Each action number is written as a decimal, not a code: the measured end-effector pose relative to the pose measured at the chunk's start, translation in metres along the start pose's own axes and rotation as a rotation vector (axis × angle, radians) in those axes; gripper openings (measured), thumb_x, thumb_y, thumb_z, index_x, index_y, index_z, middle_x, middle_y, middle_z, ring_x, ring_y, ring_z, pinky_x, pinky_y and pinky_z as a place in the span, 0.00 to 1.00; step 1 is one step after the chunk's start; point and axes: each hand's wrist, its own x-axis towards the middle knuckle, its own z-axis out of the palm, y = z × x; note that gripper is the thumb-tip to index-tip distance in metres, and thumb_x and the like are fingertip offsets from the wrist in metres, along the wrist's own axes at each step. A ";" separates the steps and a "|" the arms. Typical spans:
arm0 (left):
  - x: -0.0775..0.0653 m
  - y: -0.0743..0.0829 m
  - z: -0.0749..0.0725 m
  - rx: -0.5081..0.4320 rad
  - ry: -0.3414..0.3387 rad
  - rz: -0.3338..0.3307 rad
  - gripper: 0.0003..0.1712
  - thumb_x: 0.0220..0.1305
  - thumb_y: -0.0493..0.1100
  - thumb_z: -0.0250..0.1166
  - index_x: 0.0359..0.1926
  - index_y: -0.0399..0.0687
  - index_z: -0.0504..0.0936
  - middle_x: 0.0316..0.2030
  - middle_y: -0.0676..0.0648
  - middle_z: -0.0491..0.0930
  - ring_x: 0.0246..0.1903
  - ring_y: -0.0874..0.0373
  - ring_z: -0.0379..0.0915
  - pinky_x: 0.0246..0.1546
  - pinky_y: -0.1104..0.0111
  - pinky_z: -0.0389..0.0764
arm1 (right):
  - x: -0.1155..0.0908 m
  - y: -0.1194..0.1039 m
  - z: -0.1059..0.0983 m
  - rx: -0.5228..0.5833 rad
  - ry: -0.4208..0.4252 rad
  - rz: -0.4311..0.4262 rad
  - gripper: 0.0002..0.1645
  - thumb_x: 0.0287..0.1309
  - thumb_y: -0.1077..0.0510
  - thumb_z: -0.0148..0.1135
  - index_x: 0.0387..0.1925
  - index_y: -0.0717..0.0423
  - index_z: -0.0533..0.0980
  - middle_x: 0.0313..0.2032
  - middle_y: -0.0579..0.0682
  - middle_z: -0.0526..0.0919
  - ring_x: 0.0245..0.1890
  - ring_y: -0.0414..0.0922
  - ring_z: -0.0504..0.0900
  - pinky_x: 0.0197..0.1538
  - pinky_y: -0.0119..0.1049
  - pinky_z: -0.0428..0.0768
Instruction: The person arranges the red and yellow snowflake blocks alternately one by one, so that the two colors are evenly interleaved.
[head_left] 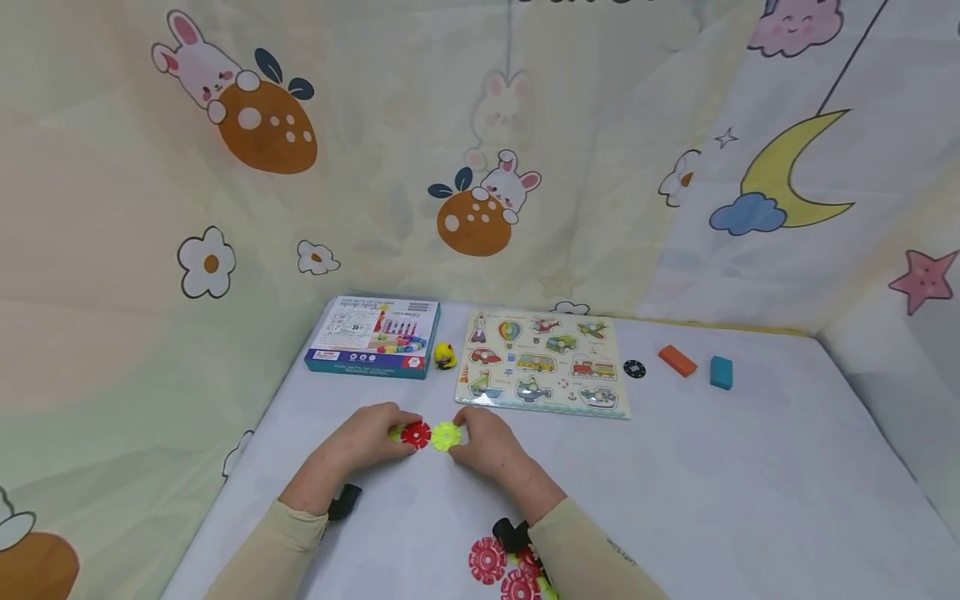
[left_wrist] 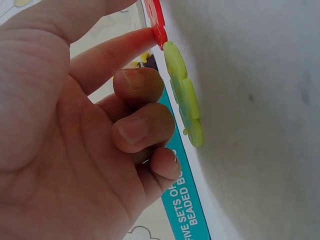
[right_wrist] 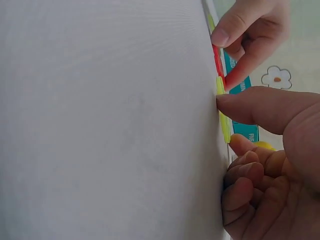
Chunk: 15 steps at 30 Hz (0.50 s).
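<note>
My left hand pinches a red flower-shaped interlocking disc between thumb and index finger, low over the white table. A yellow-green disc adjoins the red one on its left side, beyond the curled fingers. From the other side, my right hand pinches a second yellow-green disc by its edges with thumb and index finger. This disc and the red one lie edge to edge; I cannot tell whether their slots are joined. Several red discs lie near the right forearm, which partly hides them.
Behind the hands are a bead-set box, a small yellow toy and a vehicle picture board. Farther right lie a black round chip, an orange block and a blue block. A printed cloth hangs behind the table.
</note>
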 end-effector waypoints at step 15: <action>0.000 0.033 0.008 0.028 -0.015 0.115 0.31 0.51 0.56 0.71 0.57 0.59 0.79 0.40 0.54 0.75 0.40 0.58 0.69 0.40 0.62 0.75 | 0.001 0.002 0.003 0.011 -0.010 -0.011 0.25 0.47 0.52 0.72 0.48 0.51 0.75 0.36 0.43 0.74 0.33 0.42 0.71 0.37 0.36 0.73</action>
